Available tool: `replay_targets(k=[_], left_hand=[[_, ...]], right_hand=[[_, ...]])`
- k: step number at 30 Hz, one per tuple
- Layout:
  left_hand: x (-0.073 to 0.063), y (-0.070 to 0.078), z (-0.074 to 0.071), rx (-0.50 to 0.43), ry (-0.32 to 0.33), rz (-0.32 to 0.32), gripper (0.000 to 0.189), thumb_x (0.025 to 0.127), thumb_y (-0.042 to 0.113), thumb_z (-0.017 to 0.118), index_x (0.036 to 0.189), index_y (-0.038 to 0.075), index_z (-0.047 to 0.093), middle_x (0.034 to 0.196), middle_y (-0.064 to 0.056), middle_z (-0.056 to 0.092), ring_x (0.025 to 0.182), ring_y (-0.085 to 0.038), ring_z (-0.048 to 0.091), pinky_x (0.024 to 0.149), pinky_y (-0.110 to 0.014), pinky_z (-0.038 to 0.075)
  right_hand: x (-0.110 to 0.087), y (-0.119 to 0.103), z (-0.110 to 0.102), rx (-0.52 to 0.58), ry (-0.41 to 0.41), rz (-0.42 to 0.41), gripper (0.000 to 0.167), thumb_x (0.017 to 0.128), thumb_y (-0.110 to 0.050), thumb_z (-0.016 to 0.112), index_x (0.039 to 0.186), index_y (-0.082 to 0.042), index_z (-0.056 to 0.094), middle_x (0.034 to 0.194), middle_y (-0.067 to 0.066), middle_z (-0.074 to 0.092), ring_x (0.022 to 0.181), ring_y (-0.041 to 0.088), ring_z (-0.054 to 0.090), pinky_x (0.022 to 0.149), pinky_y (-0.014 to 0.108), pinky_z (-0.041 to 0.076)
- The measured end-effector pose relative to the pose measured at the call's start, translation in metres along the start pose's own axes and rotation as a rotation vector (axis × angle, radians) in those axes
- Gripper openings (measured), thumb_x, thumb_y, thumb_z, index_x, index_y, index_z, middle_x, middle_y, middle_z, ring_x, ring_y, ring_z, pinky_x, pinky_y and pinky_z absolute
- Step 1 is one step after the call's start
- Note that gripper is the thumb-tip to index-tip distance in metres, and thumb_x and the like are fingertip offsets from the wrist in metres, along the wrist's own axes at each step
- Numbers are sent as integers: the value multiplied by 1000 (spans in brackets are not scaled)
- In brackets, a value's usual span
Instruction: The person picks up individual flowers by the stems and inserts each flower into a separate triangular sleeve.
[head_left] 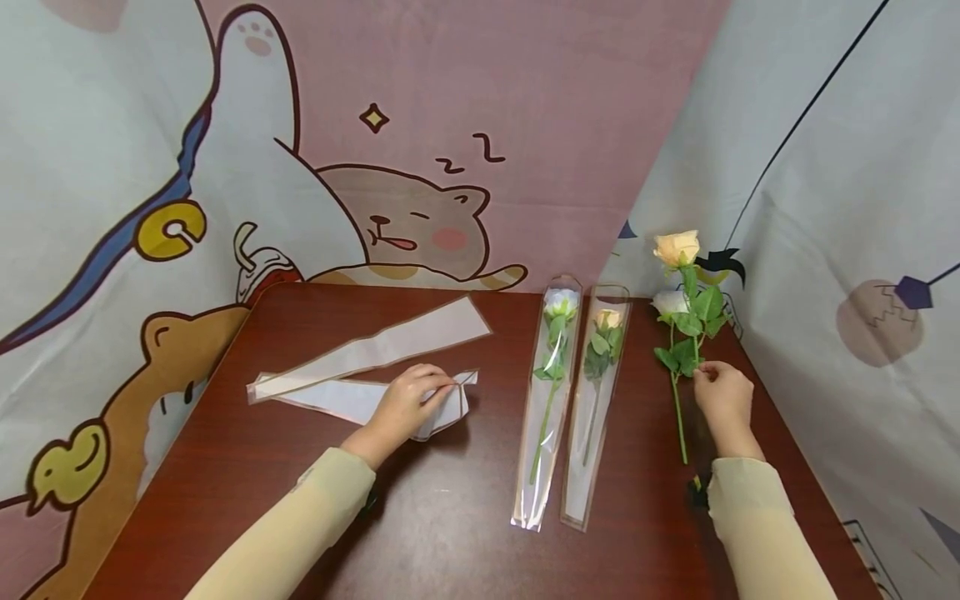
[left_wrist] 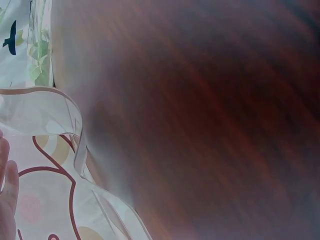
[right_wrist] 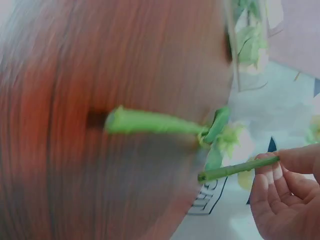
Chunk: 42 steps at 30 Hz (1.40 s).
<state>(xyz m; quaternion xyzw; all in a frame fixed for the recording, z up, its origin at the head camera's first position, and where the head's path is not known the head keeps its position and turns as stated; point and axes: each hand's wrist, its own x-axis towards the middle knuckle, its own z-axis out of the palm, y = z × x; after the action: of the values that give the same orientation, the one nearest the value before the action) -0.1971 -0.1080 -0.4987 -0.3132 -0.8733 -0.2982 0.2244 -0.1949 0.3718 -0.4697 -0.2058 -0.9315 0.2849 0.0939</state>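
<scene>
My left hand pinches the wide, mouth end of a white-and-clear flower sleeve, which bulges up off the table there. The left wrist view shows the sleeve's curved rim beside the fingers. Another flat sleeve lies behind, overlapping it at the narrow end. At the right, my right hand pinches the stem of an artificial peach rose, held up; the cut stem end sticks out past the fingers. Just beside it lies a white rose with its green stem along the table.
Between the hands lie a sleeved white rose and a sleeved peach rose, side by side on the dark wooden table. A small dark object is partly hidden by the right sleeve cuff. Cartoon-printed cloth hangs behind and at both sides.
</scene>
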Motion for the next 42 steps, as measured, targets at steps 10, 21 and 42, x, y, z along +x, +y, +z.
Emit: replay_targets(k=[10,21,42], left_hand=[[2,0,-1,-17,33,20,7,86,16,70,91,13,74,92,2,68,91,-14,61,84,-29,51],[2,2,0,-22,32,7,7,86,16,70,91,13,74,92,2,68,91,-15,61,84,-29,52],[7,5,0,-31,57,4,7,85,14,71,91,13,74,92,1,67,90,-16,62,83,-30,52]], right_hand=[[-6,-26,8,109,84,-39,32,95,-23,56,116,0,64,107,21,66,86,25,60,57,20,42],[-26,-67,25,863,83,-131,14,86,-5,68,93,4,61,72,-13,65,63,-2,64,60,11,52],[-92,-135,68,1536,-85,32,6,88,4,61,87,-2,59,78,7,72,69,15,70,66,22,57]])
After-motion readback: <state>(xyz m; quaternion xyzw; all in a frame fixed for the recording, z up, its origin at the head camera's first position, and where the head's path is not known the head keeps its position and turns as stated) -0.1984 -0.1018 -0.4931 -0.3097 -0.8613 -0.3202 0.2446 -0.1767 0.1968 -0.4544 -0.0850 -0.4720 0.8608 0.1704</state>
